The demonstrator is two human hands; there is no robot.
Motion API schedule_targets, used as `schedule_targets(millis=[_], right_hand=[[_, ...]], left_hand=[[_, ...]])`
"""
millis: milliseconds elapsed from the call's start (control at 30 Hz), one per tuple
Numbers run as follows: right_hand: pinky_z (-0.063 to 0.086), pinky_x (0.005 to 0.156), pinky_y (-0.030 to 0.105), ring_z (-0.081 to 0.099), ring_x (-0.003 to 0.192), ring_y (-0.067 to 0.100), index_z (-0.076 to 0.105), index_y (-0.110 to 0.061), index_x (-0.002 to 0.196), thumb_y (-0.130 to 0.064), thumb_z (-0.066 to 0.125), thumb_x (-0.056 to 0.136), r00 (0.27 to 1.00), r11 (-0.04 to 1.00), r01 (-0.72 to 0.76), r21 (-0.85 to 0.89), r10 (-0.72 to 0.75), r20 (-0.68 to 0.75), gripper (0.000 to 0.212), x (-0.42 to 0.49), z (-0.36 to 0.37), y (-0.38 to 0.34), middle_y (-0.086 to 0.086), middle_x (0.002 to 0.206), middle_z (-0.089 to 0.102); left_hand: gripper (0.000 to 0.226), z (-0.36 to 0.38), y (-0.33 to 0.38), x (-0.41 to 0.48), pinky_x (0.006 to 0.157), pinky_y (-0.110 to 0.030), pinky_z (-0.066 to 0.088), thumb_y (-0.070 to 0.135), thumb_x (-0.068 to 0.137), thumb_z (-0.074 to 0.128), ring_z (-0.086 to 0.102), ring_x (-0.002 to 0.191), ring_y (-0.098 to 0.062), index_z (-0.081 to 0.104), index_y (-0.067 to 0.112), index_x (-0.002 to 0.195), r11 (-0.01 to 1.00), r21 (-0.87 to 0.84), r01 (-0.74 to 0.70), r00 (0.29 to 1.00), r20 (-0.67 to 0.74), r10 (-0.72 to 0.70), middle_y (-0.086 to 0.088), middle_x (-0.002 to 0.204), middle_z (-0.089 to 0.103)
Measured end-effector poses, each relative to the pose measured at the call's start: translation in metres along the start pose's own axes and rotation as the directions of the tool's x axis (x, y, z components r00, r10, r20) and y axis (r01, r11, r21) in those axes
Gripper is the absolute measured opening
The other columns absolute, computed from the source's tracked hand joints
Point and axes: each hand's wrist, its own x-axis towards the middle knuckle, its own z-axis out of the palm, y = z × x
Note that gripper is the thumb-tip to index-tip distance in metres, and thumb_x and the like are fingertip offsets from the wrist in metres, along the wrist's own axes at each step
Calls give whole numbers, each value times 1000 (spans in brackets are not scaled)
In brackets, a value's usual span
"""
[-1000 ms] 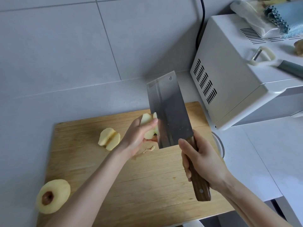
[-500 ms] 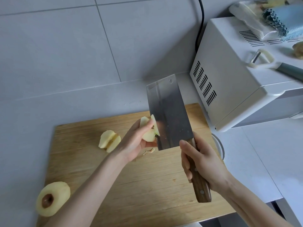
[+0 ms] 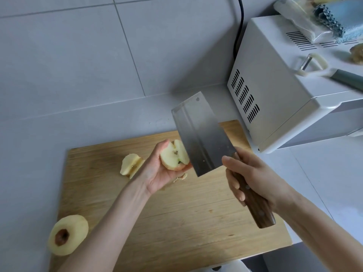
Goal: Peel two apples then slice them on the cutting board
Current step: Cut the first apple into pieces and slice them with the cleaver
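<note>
You're in a home kitchen: grey tiled wall (image 3: pixel 78 55), white tabletop (image 3: pixel 324 183) carrying a wooden cutting board (image 3: pixel 176 222), vented white countertop oven (image 3: pixel 275 95) with a peeler (image 3: pixel 312 64) on top, cleaver (image 3: pixel 200 134) over the board.

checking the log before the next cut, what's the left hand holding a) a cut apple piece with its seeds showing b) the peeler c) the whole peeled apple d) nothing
a: the left hand cups a cut apple piece, seeds facing up, beside the cleaver in the right hand.
</note>
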Motion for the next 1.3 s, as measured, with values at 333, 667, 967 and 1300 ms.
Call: schedule_targets(millis=[333,667,967,1300], right_hand=[[25,37,16,38,40,18,26,-32,71,-18,52,94,867,547,368,-752,-495,65,36,-16,28,16,0,50,40],[15,37,19,21,39,16,25,-26,83,-30,41,92,818,185,381,-906,-524,237,19,-24,39,26,-11,51,23],[14,39,18,24,40,16,28,-23,85,-30,42,93,817,207,366,-907,-539,206,17,-24,37,33,-12,52,25],[18,34,22,17,39,12,37,-17,90,-27,38,92,801,143,351,-925,-558,217,10,-24,48,38,-12,54,22]], left_hand=[[73,-6,-1,6,113,-53,28,17,53,92,48,128,-35,60,4,118,989,-125,-85,982,158,104,-18,137,51],[92,-9,0,4,107,-51,38,19,51,93,48,128,-36,47,1,130,969,69,-239,956,193,222,-20,138,51],[72,-9,-5,8,100,-55,42,8,52,91,53,120,-43,59,-5,116,979,58,-195,970,157,184,-27,133,53],[59,-19,-5,10,106,-54,34,4,52,91,51,122,-44,69,1,107,975,71,-211,948,257,186,-24,132,55]])
